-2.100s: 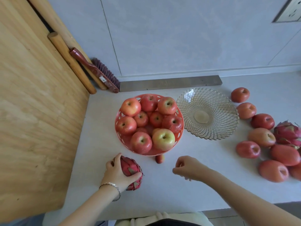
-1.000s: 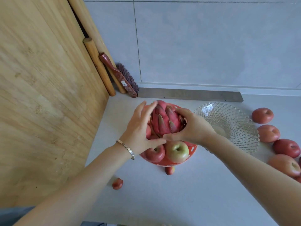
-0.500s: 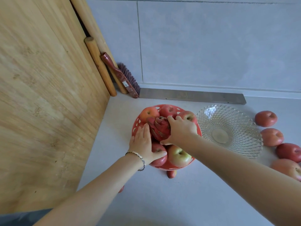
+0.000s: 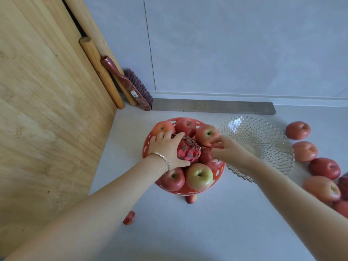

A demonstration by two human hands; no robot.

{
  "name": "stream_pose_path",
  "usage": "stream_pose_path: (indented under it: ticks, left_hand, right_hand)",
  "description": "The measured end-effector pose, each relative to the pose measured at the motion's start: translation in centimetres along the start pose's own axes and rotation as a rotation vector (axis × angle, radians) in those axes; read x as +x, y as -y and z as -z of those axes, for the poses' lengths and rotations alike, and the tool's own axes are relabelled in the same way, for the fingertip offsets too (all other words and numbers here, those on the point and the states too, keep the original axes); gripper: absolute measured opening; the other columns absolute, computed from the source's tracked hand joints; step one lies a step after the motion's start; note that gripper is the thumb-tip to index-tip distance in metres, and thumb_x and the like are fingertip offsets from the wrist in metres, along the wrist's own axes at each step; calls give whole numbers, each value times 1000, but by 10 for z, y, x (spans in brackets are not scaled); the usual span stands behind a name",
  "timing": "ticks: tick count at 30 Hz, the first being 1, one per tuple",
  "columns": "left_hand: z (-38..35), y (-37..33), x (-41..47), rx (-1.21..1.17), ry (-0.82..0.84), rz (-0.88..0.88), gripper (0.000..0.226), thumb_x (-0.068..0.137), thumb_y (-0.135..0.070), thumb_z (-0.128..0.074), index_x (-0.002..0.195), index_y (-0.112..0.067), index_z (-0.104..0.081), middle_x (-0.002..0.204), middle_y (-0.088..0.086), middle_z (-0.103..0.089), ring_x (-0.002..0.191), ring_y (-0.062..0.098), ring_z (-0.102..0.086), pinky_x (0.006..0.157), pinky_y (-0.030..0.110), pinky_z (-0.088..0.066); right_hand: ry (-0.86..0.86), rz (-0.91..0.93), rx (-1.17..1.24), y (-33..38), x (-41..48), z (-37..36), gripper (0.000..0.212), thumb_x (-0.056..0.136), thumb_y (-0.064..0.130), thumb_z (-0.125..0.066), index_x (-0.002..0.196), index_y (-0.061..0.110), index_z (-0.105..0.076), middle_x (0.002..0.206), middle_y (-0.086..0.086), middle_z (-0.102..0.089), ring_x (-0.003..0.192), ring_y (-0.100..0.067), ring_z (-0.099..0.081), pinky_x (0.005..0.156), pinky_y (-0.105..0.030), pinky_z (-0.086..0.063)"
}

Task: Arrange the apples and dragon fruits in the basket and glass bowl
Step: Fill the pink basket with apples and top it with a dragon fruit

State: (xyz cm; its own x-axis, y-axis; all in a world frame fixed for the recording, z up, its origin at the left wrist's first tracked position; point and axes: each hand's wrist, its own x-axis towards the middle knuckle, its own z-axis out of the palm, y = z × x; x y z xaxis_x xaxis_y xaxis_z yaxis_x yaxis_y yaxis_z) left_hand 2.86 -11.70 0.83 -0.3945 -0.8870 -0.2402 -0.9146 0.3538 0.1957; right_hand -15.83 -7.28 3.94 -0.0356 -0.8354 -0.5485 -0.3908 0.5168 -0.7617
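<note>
A red basket (image 4: 219,174) on the counter holds several apples, with a greenish apple (image 4: 199,177) at its front. A pink dragon fruit (image 4: 188,150) lies on top of the apples in the middle. My left hand (image 4: 166,150) rests against the dragon fruit's left side, fingers wrapped over it. My right hand (image 4: 224,149) hovers at the basket's right edge, off the dragon fruit, with its fingers loosely curled by an apple. The glass bowl (image 4: 263,136) stands to the right of the basket with nothing in it.
Several loose apples (image 4: 304,151) lie in a row right of the bowl, with part of another dragon fruit (image 4: 343,185) at the frame edge. Two small red fruit pieces (image 4: 191,198) (image 4: 129,217) lie on the counter. A wooden board (image 4: 47,110), rolling pin (image 4: 101,72) and brush (image 4: 131,85) stand at left.
Both hands carried the dragon fruit from the counter onto the apples in the basket. My right hand has since come off it and shifted right; my left hand stays on it.
</note>
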Motion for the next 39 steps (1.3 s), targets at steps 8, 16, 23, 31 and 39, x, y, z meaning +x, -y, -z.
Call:
stream_pose_path:
  ticks: [8, 16, 23, 31, 39]
  left_hand:
    - [-4, -6, 1, -137, -43, 28, 78, 53, -49, -76, 120, -33, -41, 123, -6, -41, 114, 29, -31, 90, 45, -39]
    - [-20, -4, -10, -91, -218, -1, 76, 58, -51, -72, 126, -37, -40, 129, -9, -40, 110, 25, -33, 95, 39, -36]
    - [-23, -1, -12, -27, -197, -24, 82, 66, -55, -65, 136, -35, -28, 139, -6, -34, 118, 26, -32, 100, 39, -32]
    - [-6, 12, -28, -250, -235, -20, 82, 73, -44, -66, 141, -26, -24, 152, 4, -25, 137, 22, -29, 108, 48, -27]
    - [-48, 74, -92, -453, -151, 670, 55, 79, -15, -56, 129, -11, -35, 127, 16, -39, 107, 39, -52, 93, 47, -43]
  right_hand:
    - [-483, 315, -89, -18, 13, -10, 33, 76, 27, -72, 104, 17, -58, 90, 3, -60, 80, -12, -56, 72, -26, -47]
    - [-477, 408, -490, 4, 63, -33, 42, 82, 43, -62, 114, 17, -58, 109, -4, -64, 111, -25, -37, 86, -35, -36]
    - [-327, 360, -843, 8, 78, -35, 43, 97, 37, -27, 135, 23, -42, 141, -1, -45, 129, -30, -26, 104, -43, -16]
    - [-208, 370, -619, 24, 58, -20, 39, 98, 30, -29, 134, 29, -42, 142, -4, -44, 133, -24, -28, 107, -46, -19]
    - [-556, -26, -179, -79, -5, -17, 21, 86, 11, -45, 88, 9, -66, 89, -11, -69, 82, -29, -58, 65, -29, -39]
